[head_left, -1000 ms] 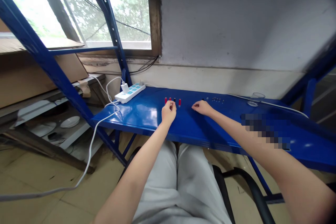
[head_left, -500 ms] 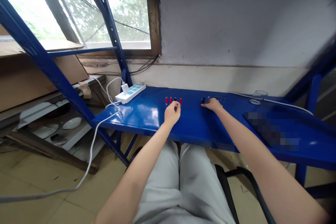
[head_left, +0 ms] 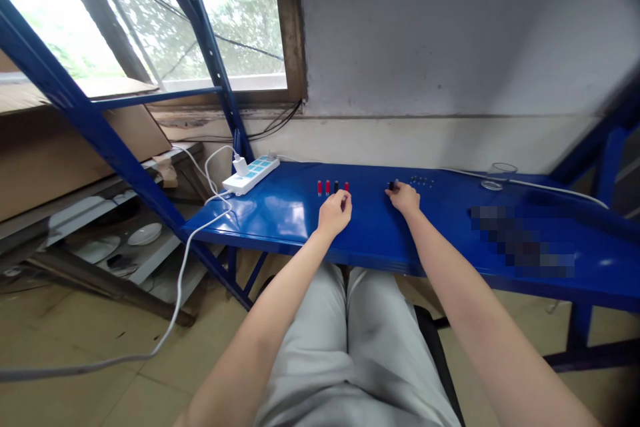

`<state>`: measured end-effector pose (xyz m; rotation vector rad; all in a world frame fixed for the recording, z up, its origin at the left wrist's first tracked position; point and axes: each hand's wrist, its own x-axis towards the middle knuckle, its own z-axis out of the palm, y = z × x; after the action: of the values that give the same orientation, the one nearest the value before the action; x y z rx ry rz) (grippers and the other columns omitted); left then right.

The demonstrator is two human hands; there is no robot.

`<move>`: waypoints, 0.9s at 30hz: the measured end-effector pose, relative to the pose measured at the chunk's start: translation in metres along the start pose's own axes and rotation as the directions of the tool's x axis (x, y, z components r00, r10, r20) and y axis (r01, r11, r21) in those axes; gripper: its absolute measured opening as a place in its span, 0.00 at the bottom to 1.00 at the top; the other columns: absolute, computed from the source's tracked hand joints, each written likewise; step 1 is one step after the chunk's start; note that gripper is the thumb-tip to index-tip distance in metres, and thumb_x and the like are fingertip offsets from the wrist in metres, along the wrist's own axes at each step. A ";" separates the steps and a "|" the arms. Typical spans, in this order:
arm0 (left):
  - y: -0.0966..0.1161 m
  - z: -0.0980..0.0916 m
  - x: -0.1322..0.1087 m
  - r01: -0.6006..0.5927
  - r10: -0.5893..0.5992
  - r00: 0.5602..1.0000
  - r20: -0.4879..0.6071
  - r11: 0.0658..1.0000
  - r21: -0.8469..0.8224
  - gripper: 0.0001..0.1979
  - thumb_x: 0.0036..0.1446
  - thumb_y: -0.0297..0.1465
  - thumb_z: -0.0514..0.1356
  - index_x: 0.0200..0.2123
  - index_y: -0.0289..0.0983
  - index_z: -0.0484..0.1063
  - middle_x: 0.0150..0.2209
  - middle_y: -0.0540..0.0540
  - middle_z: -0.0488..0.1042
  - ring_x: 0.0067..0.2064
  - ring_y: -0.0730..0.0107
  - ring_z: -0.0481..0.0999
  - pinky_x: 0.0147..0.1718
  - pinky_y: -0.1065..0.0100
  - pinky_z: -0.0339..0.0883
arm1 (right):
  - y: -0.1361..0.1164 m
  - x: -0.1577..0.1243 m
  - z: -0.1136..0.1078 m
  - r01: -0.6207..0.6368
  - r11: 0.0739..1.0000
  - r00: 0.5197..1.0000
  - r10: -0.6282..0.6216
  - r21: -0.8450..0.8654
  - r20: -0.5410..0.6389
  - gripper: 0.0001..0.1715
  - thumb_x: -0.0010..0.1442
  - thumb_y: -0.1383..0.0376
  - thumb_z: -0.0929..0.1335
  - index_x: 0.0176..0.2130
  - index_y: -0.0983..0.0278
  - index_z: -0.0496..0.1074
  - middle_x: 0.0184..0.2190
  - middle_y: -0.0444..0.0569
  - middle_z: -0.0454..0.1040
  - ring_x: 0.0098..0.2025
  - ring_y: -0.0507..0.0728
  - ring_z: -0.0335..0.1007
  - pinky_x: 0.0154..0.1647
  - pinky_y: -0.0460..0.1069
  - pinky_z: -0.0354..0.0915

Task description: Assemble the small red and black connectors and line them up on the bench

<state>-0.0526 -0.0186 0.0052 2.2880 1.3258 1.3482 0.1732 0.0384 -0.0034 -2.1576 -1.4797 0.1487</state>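
My left hand (head_left: pixel 335 213) is closed in a pinch just in front of a short row of small upright cylinders. A dark bit shows between its fingertips, too small to name. In that row stand red cylinders (head_left: pixel 327 187) with pale lower ends and a black cylinder (head_left: pixel 337 187). Further right, my right hand (head_left: pixel 405 199) has its fingers closed around a small black cylinder (head_left: pixel 391 185), partly hidden by them. Several tiny metallic pieces (head_left: pixel 423 181) lie spread on the blue table (head_left: pixel 370 233) just beyond that hand.
A white power strip (head_left: pixel 251 175) with a plugged-in adapter lies at the table's left end, its cable hanging down. At the right are a clear glass (head_left: pixel 499 175), a white cable (head_left: pixel 555 188) and a blurred dark flat object (head_left: pixel 520 240). Blue rack posts flank the table.
My right hand's fingers have closed more around the black cylinder. My left hand stays pinched by the row, with its fingertips slightly shifted. The whole view has moved a little.
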 end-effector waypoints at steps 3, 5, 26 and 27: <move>0.004 0.004 -0.001 -0.093 0.091 0.996 0.025 0.992 0.082 0.10 0.60 0.31 0.47 0.40 0.37 0.67 0.31 0.46 0.71 0.34 0.71 0.71 0.34 0.71 0.64 | 0.000 -0.011 -0.002 0.084 0.996 0.996 -0.084 0.006 0.029 0.12 0.55 0.58 0.65 0.36 0.63 0.71 0.34 0.51 0.75 0.38 0.59 0.70 0.36 0.50 0.59; 0.009 0.008 -0.002 -0.234 0.222 0.970 0.094 0.963 0.135 0.13 0.61 0.32 0.46 0.44 0.36 0.65 0.35 0.44 0.72 0.37 0.69 0.72 0.37 0.69 0.65 | -0.003 -0.021 -0.003 0.130 0.991 0.991 -0.130 0.009 0.026 0.12 0.54 0.58 0.65 0.33 0.63 0.71 0.32 0.51 0.75 0.36 0.58 0.70 0.33 0.49 0.58; 0.018 0.051 0.021 -0.296 0.259 0.950 0.173 0.923 0.246 0.16 0.61 0.26 0.43 0.48 0.35 0.65 0.43 0.42 0.72 0.44 0.64 0.70 0.43 0.65 0.64 | -0.013 -0.047 -0.006 0.599 0.800 0.795 -0.598 -0.025 -0.102 0.09 0.57 0.65 0.62 0.28 0.64 0.68 0.28 0.50 0.68 0.32 0.55 0.63 0.29 0.47 0.55; 0.018 0.051 0.021 -0.282 0.248 0.955 0.165 0.930 0.234 0.15 0.61 0.26 0.44 0.46 0.35 0.66 0.42 0.42 0.72 0.43 0.64 0.71 0.42 0.65 0.64 | -0.013 -0.047 -0.006 0.608 0.794 0.788 -0.607 -0.018 -0.103 0.10 0.58 0.64 0.62 0.28 0.63 0.68 0.29 0.50 0.68 0.32 0.54 0.63 0.30 0.47 0.55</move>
<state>0.0014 0.0010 -0.0012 2.7639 1.2448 1.1237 0.1456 -0.0025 -0.0009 -1.5368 -2.0156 -0.1794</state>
